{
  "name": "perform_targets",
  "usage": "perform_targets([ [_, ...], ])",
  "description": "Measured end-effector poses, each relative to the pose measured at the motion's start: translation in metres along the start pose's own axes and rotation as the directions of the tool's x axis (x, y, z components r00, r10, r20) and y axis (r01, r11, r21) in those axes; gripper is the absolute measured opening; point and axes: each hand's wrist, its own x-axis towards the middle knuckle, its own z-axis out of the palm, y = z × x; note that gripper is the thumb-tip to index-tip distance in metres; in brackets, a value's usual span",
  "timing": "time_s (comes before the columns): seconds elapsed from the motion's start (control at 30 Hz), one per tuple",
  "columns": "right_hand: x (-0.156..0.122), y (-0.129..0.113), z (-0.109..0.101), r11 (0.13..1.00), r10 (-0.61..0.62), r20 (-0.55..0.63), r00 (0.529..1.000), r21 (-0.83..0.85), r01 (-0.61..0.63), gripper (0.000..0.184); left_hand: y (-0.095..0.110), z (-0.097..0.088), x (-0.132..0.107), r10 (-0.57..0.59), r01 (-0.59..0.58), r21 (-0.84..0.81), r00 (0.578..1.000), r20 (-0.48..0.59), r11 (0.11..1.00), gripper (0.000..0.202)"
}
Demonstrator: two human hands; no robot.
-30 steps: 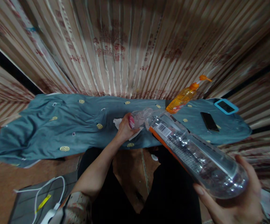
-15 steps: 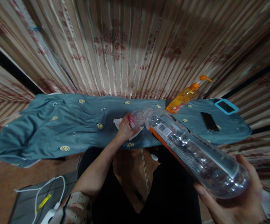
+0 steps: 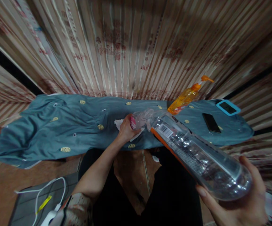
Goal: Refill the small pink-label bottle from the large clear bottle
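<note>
A large clear plastic bottle (image 3: 192,153) with an orange-edged label lies tilted, its neck pointing away from me over the blue-grey cloth (image 3: 67,128). My right hand (image 3: 237,201) cups its base from below, fingers wrapped round it. My left hand (image 3: 126,129) is closed around the bottle's red cap at the neck. A white tissue (image 3: 119,123) lies on the cloth just under and behind that hand.
An orange pump bottle (image 3: 185,97) stands at the back right of the cloth. A black phone (image 3: 210,122) and a blue-framed device (image 3: 228,107) lie further right. A striped curtain (image 3: 131,47) hangs behind. White cables (image 3: 46,201) rest on a grey pad at lower left.
</note>
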Motion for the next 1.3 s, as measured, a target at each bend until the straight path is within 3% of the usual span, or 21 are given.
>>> perform_targets([
  [0.73, 0.003, -0.0048, 0.0001, 1.0, 0.017, -0.014, 1.0, 0.009, -0.016, 0.107, 0.0024, -0.0023, 0.0001, -0.013, 0.013, -0.008, 1.0, 0.017, 1.0, 0.088],
  [0.87, 0.0021, -0.0018, -0.0007, 1.0, -0.026, 0.015, 1.0, -0.012, 0.026, 0.11, 0.0014, -0.0015, 0.0, -0.004, 0.004, -0.003, 1.0, 0.014, 1.0, 0.087],
  [1.3, -0.0014, -0.0073, 0.007, 0.993, 0.08, -0.025, 0.996, 0.088, -0.078, 0.1, 0.0021, -0.0019, 0.0006, -0.002, 0.002, -0.017, 1.0, 0.018, 1.0, 0.087],
])
